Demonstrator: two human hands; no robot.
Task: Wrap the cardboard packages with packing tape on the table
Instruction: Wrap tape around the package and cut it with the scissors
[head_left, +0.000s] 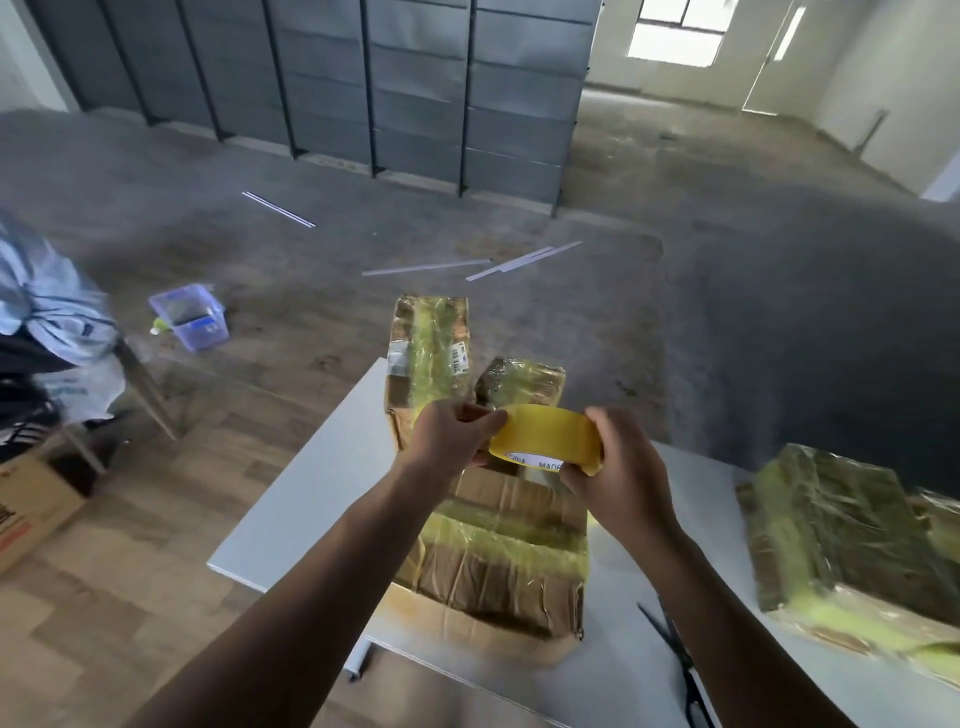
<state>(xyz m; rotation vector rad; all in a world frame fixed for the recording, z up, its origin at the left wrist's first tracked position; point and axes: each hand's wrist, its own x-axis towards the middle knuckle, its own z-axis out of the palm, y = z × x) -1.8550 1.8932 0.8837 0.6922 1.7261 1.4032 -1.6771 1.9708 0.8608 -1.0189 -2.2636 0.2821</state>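
Head view, items as seen. Yellow packing tape roll (545, 441): held above the table (311, 493), gripped at its right side by the right hand (623, 478); its left edge is pinched by the left hand (452, 436). Large cardboard package (498, 566): laid on the table beneath the roll, banded with yellow tape. Tall package (428, 353) and small package (524, 382): stood side by side behind it, taped. Fourth package (841, 525): placed well apart at the right. Scissors (675, 654): laid between the large and fourth packages.
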